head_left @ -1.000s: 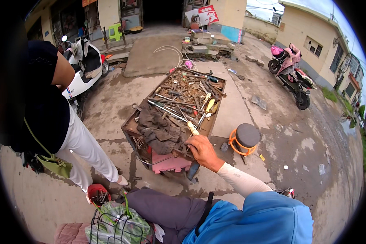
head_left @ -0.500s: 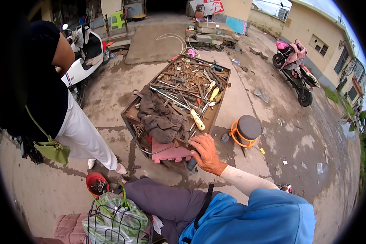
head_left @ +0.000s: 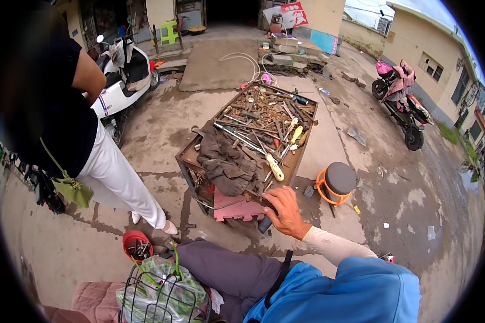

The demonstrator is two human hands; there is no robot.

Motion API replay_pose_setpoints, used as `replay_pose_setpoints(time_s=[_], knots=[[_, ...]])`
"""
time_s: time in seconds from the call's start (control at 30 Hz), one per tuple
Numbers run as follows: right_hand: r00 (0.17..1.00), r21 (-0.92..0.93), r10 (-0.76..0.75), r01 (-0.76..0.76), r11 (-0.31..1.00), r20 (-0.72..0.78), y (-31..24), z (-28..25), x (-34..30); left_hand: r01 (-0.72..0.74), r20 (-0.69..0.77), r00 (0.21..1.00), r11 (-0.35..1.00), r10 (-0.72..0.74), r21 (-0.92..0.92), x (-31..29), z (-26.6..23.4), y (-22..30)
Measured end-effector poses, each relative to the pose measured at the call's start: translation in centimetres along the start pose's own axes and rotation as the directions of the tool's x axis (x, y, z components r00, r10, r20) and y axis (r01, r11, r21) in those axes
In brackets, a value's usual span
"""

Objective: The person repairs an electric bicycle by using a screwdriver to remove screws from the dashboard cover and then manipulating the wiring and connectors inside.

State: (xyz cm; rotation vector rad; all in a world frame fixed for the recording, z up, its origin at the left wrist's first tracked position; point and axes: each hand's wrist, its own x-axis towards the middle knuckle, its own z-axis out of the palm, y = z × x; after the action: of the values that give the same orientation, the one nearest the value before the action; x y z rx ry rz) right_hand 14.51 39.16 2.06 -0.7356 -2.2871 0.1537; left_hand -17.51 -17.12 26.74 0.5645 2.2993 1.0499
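Observation:
My right hand (head_left: 286,213), in a beige sleeve (head_left: 337,245), hovers at or rests on the near corner of a rusty metal tray (head_left: 303,156); I cannot tell whether it touches. Its fingers are loosely bent and apart, with nothing visible in them. Just beyond the fingertips lies a screwdriver with a cream handle (head_left: 275,167). More yellow-handled screwdrivers (head_left: 296,134), long metal rods and many small rusty parts fill the tray. A dark crumpled cloth (head_left: 229,167) covers its near left side. Below it shows a pink foam mat (head_left: 234,209). My left hand is out of view.
A person in white trousers (head_left: 126,177) stands at left. A red bucket (head_left: 136,243) of metal parts and a wire basket (head_left: 164,299) with bagged greens are near. Right of the tray stands a round orange-framed stool (head_left: 339,180). Scooters (head_left: 126,78) are parked farther off.
The whole view has shifted, so things sit slightly farther right and lower. My right hand keeps about the same place at the tray corner.

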Motion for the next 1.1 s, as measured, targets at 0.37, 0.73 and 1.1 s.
replay_pose_setpoints(time_s=[0.37,0.73,1.1], knots=[[1.000,-0.011,-0.019,0.018,1.000,-0.020,0.3,0.4,0.2,-0.016,0.013,1.000,0.999,0.016,-0.039,0.2,-0.3,-1.2],[0.998,-0.041,-0.022,0.020,0.999,-0.059,0.3,0.6,-0.4,-0.029,0.113,0.993,0.998,0.035,-0.053,0.4,0.4,-0.8],[0.977,-0.146,-0.144,0.121,0.982,-0.160,3.6,1.9,-0.2,0.205,0.350,0.924,0.972,-0.155,-0.111,1.1,1.4,-1.0]])
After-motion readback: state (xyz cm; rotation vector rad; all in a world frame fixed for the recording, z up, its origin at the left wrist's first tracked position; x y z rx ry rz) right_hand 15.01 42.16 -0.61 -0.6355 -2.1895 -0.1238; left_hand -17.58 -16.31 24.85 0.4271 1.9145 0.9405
